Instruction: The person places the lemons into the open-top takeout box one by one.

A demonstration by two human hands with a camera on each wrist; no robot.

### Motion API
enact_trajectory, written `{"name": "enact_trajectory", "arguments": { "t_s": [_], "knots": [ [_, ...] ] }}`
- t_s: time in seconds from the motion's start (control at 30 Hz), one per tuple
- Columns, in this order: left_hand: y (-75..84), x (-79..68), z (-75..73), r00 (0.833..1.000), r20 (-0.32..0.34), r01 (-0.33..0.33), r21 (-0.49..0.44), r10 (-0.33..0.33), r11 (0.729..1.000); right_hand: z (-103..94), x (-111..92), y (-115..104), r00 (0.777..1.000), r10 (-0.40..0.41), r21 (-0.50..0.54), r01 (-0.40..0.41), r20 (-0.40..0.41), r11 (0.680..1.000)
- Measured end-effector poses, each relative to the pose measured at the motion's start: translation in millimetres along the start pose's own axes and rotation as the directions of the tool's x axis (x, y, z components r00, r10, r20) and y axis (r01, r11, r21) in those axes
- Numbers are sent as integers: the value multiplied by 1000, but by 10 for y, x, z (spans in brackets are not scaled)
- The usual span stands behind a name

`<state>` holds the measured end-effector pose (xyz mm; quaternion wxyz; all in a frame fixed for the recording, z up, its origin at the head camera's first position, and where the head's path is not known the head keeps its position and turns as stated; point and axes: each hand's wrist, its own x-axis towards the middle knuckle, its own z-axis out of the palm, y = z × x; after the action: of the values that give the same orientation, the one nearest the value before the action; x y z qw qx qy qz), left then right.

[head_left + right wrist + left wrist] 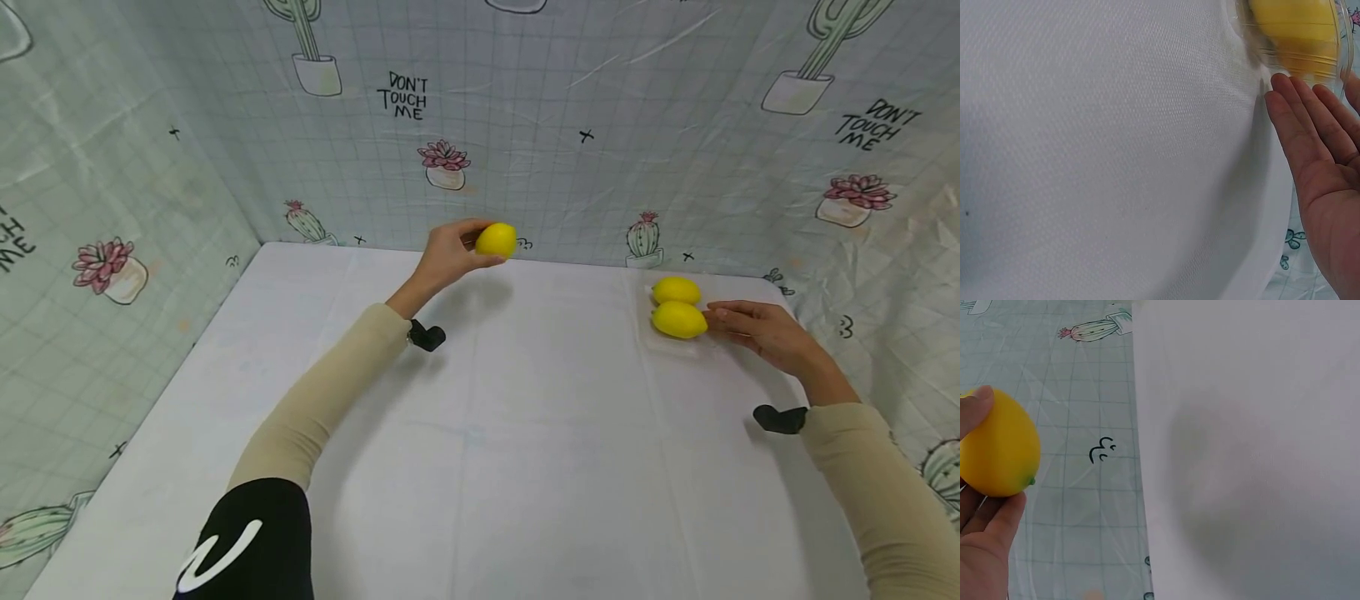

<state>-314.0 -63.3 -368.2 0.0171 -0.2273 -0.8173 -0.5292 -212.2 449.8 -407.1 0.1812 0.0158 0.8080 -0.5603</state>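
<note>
My left hand [450, 254] grips a yellow lemon [497, 241] between thumb and fingers, held up over the far edge of the table. In the left wrist view the lemon [1004, 444] shows a small green tip. Two more lemons [678, 320] lie one behind the other in a clear plastic container [671, 348] at the back right. My right hand [765, 332] is at the container's right side with its fingers extended. Seen from the right wrist, those fingertips [1282, 81] are at the wall of the clear container [1266, 53]; contact is hard to make out.
A white-covered table [555, 467] spreads below both arms. Behind it and at the sides hangs a pale gridded sheet [525, 108] printed with cacti and lettering. Each wrist carries a black camera mount [427, 336].
</note>
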Motion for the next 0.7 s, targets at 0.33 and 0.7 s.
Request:
{"name": "enact_trajectory", "arguments": {
  "t_s": [0.33, 0.7],
  "knots": [
    [33, 96, 213, 991, 28, -128, 22, 128, 991, -8, 27, 23, 1000, -7, -2, 7, 2, 1000],
    [206, 208, 610, 970, 95, -226, 32, 222, 974, -13, 31, 47, 1000, -8, 1, 8, -11, 1000]
  ]
}}
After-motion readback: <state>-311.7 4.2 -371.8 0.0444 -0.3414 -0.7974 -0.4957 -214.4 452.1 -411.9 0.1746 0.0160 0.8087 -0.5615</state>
